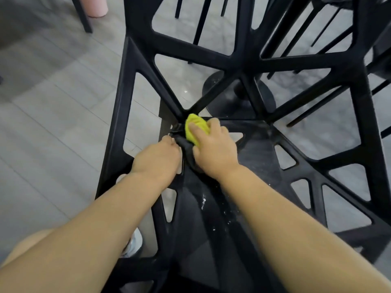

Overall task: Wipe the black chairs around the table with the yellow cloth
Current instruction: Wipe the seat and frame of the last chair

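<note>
White specks (204,200) lie on the seat of the black plastic lattice chair (260,149) behind both wrists — likely to be missed if only the corner gets wiped. The left hand (157,159) curls its fingers round a seat strut; the right hand (215,153) closes its fingers on the bunched yellow cloth (195,127), pressing it into the seat-back joint at their tips.

Chair (249,66) struts radiate from hub, blocking 11 through 3 o'clock. Triangular gaps between struts passable. Table base (215,106) behind at 1 o'clock. Floor (53,102) open at 9 o'clock.
</note>
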Demonstrator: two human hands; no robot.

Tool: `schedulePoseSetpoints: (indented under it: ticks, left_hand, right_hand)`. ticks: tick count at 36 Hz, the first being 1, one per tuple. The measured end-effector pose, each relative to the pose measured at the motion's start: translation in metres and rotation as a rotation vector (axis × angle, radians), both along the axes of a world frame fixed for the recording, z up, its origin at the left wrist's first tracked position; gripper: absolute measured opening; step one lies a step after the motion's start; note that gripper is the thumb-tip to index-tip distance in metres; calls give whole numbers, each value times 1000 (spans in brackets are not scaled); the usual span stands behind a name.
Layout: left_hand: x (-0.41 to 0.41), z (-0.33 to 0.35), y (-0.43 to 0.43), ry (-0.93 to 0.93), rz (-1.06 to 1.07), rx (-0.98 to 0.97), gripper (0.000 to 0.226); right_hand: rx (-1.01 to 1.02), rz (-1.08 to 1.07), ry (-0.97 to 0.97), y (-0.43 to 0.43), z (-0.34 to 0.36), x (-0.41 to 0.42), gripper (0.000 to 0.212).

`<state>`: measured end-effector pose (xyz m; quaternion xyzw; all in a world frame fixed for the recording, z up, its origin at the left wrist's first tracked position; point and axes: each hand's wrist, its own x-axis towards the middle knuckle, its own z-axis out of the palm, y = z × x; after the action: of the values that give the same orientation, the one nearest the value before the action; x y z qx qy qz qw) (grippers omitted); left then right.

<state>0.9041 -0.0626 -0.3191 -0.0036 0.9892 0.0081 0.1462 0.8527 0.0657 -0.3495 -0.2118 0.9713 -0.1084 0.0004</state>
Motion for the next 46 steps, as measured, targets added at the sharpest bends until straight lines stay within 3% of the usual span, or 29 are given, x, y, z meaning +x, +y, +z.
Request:
schedulePoseSetpoints:
  ticks: [2, 4, 8, 10, 13, 15, 18, 20, 22, 24, 28, 31, 33, 36, 39, 41, 43, 46]
  left_hand:
    - [0, -3, 0, 6, 6, 6, 39]
    - [1, -5, 0, 15, -6, -17, 43]
    - [2, -5, 0, 16, -4, -45, 48]
    - [3, -5, 1, 16, -13, -54, 48]
    - [3, -4, 2, 30, -20, -57, 48]
    - [3, -3, 2, 33, -29, -55, 45]
    - [4, -3, 2, 29, -23, -38, 41]
    - [4, -3, 2, 34, -24, -39, 42]
    - [4, -2, 2, 24, -18, -33, 43]
    - [3, 0, 2, 6, -5, -14, 45]
    - [1, 3, 3, -18, 22, -4, 47]
    - [1, 2, 3, -13, 29, 11, 43]
    - [0, 0, 2, -12, 29, 15, 42]
    - [0, 0, 1, -24, 23, 28, 33]
    - [2, 3, 0, -25, 11, 27, 25]
    - [2, 3, -1, 3, -4, 11, 28]
    - [3, 2, 0, 15, -18, 5, 31]
    - [4, 3, 1, 3, -12, 3, 30]
  right_hand:
    - [14, 221, -37, 24, 4, 7, 50]
    - [62, 232, -23, 59, 1, 13, 48]
    - [186, -352, 59, 129, 2, 2, 53]
    - [151, -620, 26, 140, 2, -1, 51]
    - [100, -692, 13, 100, -3, 11, 48]
    - [73, -522, -16, 56, -7, 30, 50]
    - [14, -63, -19, 12, -5, 64, 54]
    - [-10, 204, -3, 19, -4, 68, 54]
    - [41, 307, 28, 50, -9, 50, 54]
    - [96, 109, 83, 88, -9, 18, 51]
    - [82, -635, 22, 119, 4, -39, 48]
    - [-13, -819, -44, 73, 4, -43, 46]
    - [4, -676, -19, 29, -5, -27, 49]
    - [-31, -143, 31, -22, -6, 3, 53]
    - [16, 170, -65, -10, 7, -6, 57]
    - [126, 235, -73, 25, 13, -19, 55]
    - [236, 80, -52, 74, 13, -27, 51]
    - [200, -424, -5, 137, 16, -15, 54]
